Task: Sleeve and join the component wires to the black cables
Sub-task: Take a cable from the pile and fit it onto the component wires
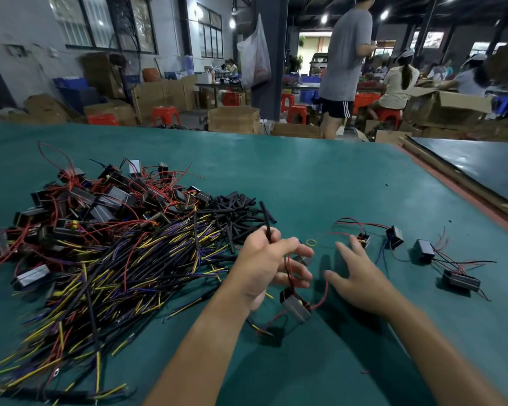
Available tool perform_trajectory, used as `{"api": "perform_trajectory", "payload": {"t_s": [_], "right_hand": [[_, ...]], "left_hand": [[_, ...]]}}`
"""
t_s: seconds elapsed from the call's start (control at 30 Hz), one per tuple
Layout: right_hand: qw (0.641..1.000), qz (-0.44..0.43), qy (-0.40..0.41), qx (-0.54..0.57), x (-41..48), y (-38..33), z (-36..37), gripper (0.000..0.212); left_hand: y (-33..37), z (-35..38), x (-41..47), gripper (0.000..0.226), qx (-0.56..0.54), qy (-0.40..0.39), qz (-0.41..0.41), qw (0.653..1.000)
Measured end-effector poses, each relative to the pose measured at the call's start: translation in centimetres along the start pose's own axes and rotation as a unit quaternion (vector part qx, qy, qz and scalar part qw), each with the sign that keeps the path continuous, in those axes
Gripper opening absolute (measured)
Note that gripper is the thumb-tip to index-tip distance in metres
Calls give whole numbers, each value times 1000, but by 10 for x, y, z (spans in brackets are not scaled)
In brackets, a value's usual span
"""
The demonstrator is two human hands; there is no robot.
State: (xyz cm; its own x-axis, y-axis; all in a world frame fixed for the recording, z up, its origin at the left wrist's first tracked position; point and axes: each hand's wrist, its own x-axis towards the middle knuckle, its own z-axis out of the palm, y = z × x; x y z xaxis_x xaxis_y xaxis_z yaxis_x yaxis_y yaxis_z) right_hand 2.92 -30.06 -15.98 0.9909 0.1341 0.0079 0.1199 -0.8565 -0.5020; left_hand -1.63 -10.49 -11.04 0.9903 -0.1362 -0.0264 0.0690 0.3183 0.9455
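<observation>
My left hand (269, 263) pinches a thin black sleeve tube (267, 219) that sticks up from its fingers. The same hand holds wires from which a small black component box (295, 305) with red leads hangs just above the table. My right hand (357, 275) hovers beside it with fingers spread, holding nothing. A big pile of black cables with yellow, purple and red ends (106, 276) lies to the left. Behind it sit a heap of component boxes (100, 197) and loose black sleeves (235, 212).
Several component boxes with wires (423, 250) lie on the green table (320, 183) to the right, and a yellow ring (311, 242) near my fingers. The table's right edge (464, 183) runs diagonally. People, red stools and cardboard boxes stand beyond the far edge.
</observation>
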Motion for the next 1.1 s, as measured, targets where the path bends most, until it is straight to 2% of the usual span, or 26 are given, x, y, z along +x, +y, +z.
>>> {"api": "perform_trajectory", "payload": {"t_s": [0.13, 0.2, 0.27, 0.33, 0.4, 0.47, 0.53, 0.6, 0.67, 0.7, 0.77, 0.8, 0.93, 1.03, 1.1], "right_hand": [[998, 3, 47, -51, -3, -3, -7, 70], [991, -18, 121, -50, -9, -10, -9, 60], [981, -76, 169, 61, -15, -19, -12, 37], [955, -113, 136, 240, -23, -32, -15, 31], [922, -147, 99, 345, -29, -43, -17, 31], [907, -184, 84, 370, -33, -49, -15, 29], [902, -205, 82, 372, -34, -50, -13, 25], [893, -208, 78, 391, -34, -49, -12, 22], [886, -200, 82, 411, -33, -48, -12, 19], [882, -193, 92, 419, -32, -48, -12, 17], [874, -160, 131, 439, -31, -46, -15, 17], [866, -135, 151, 457, -30, -45, -18, 18], [823, -61, 147, 545, -30, -40, -25, 22], [802, -50, 115, 585, -32, -41, -28, 27], [803, -55, 99, 585, -33, -42, -30, 32]], "left_hand": [[-3, 2, -3, 34, 43, -71, -24, 996], [-8, 4, -1, 35, 116, -48, -10, 992], [-13, 5, 2, 34, 253, 6, 30, 967], [-20, 5, 5, 35, 406, 41, 80, 910], [-25, 4, 4, 35, 486, 43, 108, 866], [-30, 5, 4, 26, 503, 19, 121, 856], [-31, 5, 4, 5, 506, -2, 130, 853], [-31, 4, 5, 18, 515, -12, 141, 846], [-31, 6, 5, 11, 490, -8, 141, 860], [-31, 8, 4, 7, 444, -10, 121, 887], [-30, 13, 3, 20, 291, -21, 63, 954], [-27, 13, 1, 21, 224, -39, 42, 973], [-17, 7, -2, 18, 128, -115, 16, 985], [-16, 5, -2, 16, 115, -124, 11, 986], [-16, 7, -3, 13, 116, -116, 9, 986]]}}
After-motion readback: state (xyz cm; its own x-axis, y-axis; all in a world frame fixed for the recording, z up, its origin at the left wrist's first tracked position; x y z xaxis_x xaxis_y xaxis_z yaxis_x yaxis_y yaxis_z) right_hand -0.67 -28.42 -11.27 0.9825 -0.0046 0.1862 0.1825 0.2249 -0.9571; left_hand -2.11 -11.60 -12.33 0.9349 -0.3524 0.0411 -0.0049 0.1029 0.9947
